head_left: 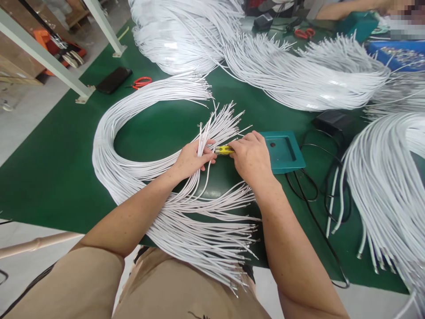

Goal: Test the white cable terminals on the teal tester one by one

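Note:
My left hand (191, 159) is closed around several white cables (200, 137), which stand up between its fingers. One cable's end meets a small yellow tool (224, 150) with a metal tip, though the exact contact is too small to make out. My right hand (253, 157) grips this tool from the right, knuckles up. A large bundle of white cables (106, 137) curves round behind my left arm. Its loose ends with metal tips fan out beyond my left hand and also below, between my forearms. Just right of my right hand lies a teal recessed tray-like box (299, 153).
More white cable bundles (299, 84) cover the back and right (385, 177). A black adapter (332, 122) with a cord lies at right. At left are a phone (114, 80), red-handled scissors (142, 82) and a post (113, 35). Another person's arm (348, 9) reaches in near a blue bin (395, 66).

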A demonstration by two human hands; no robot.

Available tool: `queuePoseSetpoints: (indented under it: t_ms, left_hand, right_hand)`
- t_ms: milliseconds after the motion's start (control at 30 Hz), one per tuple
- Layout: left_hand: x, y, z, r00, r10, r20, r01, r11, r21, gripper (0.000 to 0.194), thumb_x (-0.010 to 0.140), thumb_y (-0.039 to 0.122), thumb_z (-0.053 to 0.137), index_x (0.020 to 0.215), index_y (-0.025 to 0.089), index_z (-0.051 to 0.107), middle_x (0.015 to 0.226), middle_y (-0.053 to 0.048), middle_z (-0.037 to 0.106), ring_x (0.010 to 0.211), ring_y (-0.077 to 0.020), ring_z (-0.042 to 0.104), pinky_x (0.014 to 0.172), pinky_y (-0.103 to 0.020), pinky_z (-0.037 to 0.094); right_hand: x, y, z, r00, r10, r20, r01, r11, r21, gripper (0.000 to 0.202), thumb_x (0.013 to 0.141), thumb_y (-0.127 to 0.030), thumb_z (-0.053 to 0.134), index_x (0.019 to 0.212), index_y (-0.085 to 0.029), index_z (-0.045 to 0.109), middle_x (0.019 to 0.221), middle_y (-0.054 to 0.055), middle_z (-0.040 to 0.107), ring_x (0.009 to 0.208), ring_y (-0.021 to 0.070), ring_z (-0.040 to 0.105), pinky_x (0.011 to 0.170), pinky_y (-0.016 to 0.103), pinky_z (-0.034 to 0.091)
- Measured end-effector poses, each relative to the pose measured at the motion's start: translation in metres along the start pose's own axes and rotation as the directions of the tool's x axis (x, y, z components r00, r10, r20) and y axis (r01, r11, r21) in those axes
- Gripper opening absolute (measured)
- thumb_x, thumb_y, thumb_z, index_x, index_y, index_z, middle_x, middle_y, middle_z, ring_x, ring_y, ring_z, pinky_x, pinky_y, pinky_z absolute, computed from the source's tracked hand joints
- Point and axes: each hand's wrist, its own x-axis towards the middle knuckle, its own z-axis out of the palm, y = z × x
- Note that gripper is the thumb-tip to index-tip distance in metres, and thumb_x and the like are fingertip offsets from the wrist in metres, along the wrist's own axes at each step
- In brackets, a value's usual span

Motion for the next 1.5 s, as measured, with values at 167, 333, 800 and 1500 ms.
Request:
queuePoseSetpoints:
  t_ms: [167, 333, 800, 1500]
  left_hand:
    - [0.002, -0.003, 0.003, 0.999, -0.035, -0.035, 0.039, 0.994, 0.100, 0.049, 0.068, 0.021, 0.072, 0.114, 0.013, 0.060, 0.071, -0.002, 0.066, 0.067, -0.0185, 0.069, 0.039, -0.018, 0.048]
    - [0.001, -0.001, 0.004, 0.999, -0.039, -0.037, 0.044, 0.986, 0.162, 0.047, 0.068, 0.020, 0.070, 0.114, 0.014, 0.062, 0.072, -0.001, 0.068, 0.065, -0.0158, 0.068, 0.043, -0.018, 0.050]
    - [-0.005, -0.002, -0.014, 1.000, 0.012, 0.028, -0.010, 0.997, -0.074, 0.052, 0.068, 0.029, 0.076, 0.115, 0.016, 0.060, 0.074, 0.000, 0.063, 0.070, -0.0147, 0.066, 0.048, -0.018, 0.045]
    - [-0.015, 0.004, -0.011, 0.995, 0.086, 0.059, -0.096, 0.974, 0.204, 0.037, 0.073, 0.043, 0.072, 0.096, 0.014, 0.073, 0.085, -0.004, 0.070, 0.082, -0.0186, 0.062, 0.081, -0.030, 0.044]
  right_hand:
    - [0.002, 0.001, 0.000, 1.000, 0.012, -0.019, -0.012, 1.000, -0.005, 0.024, 0.083, -0.012, 0.050, 0.087, -0.013, 0.073, 0.070, 0.010, 0.068, 0.084, 0.0271, 0.049, 0.087, 0.042, 0.036]
    - [-0.001, -0.001, -0.005, 0.999, 0.034, 0.009, -0.034, 0.999, -0.008, 0.022, 0.085, -0.018, 0.052, 0.093, -0.015, 0.072, 0.077, 0.009, 0.069, 0.092, 0.0276, 0.052, 0.100, 0.049, 0.031]
    - [-0.012, 0.000, -0.014, 0.942, 0.260, -0.210, -0.225, 0.958, 0.175, 0.032, 0.093, -0.027, 0.046, 0.118, -0.013, 0.061, 0.124, 0.016, 0.061, 0.115, 0.0302, 0.051, 0.098, 0.049, 0.036]
    - [-0.002, -0.028, -0.020, 0.870, 0.443, 0.215, -0.388, 0.347, 0.854, 0.016, 0.075, -0.033, 0.066, 0.081, -0.019, 0.065, 0.063, -0.002, 0.063, 0.056, 0.0106, 0.053, 0.059, 0.025, 0.042]
